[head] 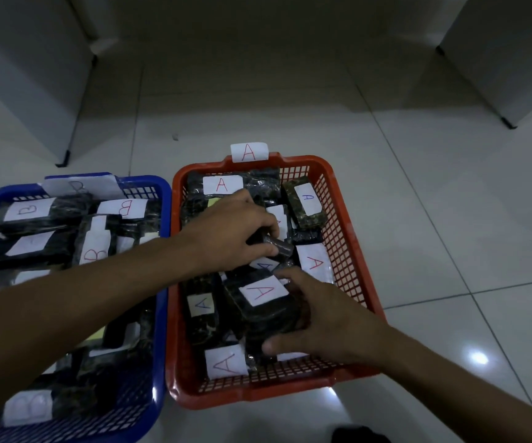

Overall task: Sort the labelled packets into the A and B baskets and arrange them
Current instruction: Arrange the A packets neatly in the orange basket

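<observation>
The red basket, tagged A on its far rim, holds several dark packets with white A labels. The blue basket to its left holds several dark packets labelled B. My left hand reaches across the blue basket into the middle of the red one and is shut on a dark packet. My right hand lies in the near right part of the red basket, fingers and thumb closed around a large A packet. Packets under both hands are partly hidden.
Both baskets sit side by side, touching, on a pale tiled floor. White cabinets on dark feet stand at the far left and far right. A dark object shows at the bottom edge.
</observation>
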Available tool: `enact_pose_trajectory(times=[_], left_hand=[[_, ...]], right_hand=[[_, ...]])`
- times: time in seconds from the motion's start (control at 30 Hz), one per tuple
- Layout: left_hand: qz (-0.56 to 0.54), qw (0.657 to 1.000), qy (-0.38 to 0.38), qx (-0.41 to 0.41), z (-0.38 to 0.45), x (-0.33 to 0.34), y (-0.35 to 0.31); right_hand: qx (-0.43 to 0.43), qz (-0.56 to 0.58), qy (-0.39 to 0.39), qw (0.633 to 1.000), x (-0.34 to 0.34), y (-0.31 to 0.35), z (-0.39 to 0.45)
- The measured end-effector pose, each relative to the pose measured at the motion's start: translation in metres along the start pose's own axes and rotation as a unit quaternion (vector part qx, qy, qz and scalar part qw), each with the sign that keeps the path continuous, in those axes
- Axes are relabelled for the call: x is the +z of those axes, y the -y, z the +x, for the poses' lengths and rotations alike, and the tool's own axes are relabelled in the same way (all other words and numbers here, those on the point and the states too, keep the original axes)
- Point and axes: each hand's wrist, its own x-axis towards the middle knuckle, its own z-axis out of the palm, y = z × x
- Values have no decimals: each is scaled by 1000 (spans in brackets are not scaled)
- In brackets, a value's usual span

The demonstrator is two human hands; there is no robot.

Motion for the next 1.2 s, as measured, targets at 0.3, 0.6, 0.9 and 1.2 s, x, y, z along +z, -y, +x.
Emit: enact_pose_trajectory(times=[0.3, 0.6, 0.9, 1.2], left_hand=[[34, 999, 21, -12, 4, -5, -3], [128, 991, 27, -10, 8, -6, -10], [13, 987, 156, 25, -10, 28, -58], [16, 963, 267, -13, -28, 73, -76]], right_hand=[[-62, 10, -68, 996, 13, -1, -2], [-62, -225, -92, 968, -47, -11, -38], [-17, -443, -60, 894, -58, -26, -39], [-58, -478, -61, 874, -57, -17, -34]])
